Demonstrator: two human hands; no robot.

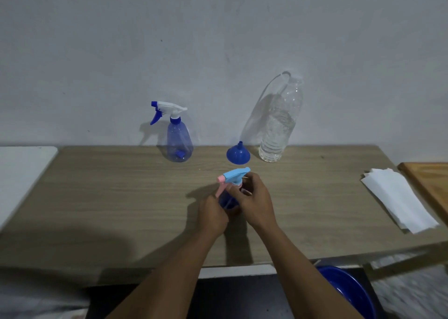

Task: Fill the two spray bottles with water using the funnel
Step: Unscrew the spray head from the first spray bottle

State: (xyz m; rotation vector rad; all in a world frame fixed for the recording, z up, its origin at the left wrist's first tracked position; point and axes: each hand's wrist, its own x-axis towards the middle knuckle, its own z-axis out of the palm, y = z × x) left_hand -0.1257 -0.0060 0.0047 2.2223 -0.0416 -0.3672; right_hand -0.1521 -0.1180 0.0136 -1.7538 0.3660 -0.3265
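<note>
A: What takes up most of the view?
B: A wood-grain table (121, 209) against a pale wall. Below its near edge on the right is a dark blue basin (346, 292); what is in it I cannot tell.
A: And the containers on top?
B: Tallest is a clear water bottle (278, 124) at the back, upright, with clear water in it. A stack of white paper towels (397, 197) lies well to the right. At the back left stands the far spray bottle (179, 141), translucent blue, its white and dark blue trigger head on; whether it holds water I cannot tell.
A: The hands?
B: Both clamp the near spray bottle (228, 201), upright at the table's middle. The left hand (213, 215) grips its blue body, and the right hand (254, 202) curls round the neck under the light blue and pink head.
A: The funnel?
B: The blue funnel (238, 155) sits mouth down, spout up, just beside the water bottle and behind the near spray bottle
</note>
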